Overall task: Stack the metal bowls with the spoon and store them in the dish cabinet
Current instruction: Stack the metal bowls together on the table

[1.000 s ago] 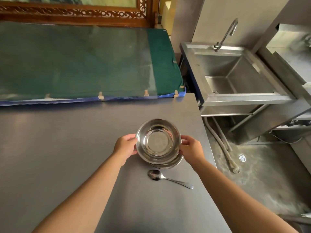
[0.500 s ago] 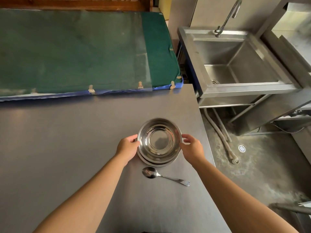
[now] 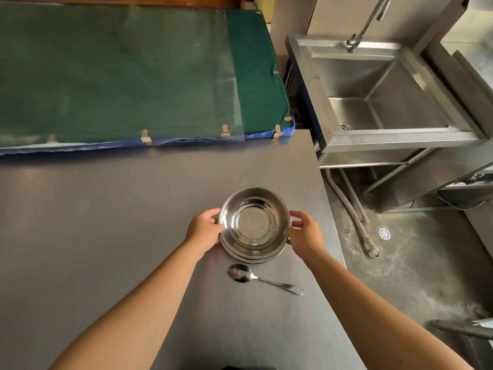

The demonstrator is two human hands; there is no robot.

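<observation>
A shiny metal bowl [image 3: 254, 222] sits nested in another metal bowl [image 3: 253, 259] whose rim shows just beneath it, on the grey steel table [image 3: 106, 222]. My left hand [image 3: 204, 231] grips the stack's left rim and my right hand [image 3: 305, 233] holds its right rim. A metal spoon [image 3: 262, 279] lies on the table just in front of the bowls, its scoop to the left and handle pointing right. The spoon touches neither hand.
A green padded mat [image 3: 120, 76] under clear plastic lies beyond the table. To the right, past the table's edge, stands a steel sink [image 3: 384, 94] with a tap [image 3: 365, 25], hoses [image 3: 352, 209] and a floor drain [image 3: 384, 233] below.
The upper bowl has come down from slightly raised and offset to sitting squarely nested in the lower bowl. My view has tilted further down. The spoon has not moved.
</observation>
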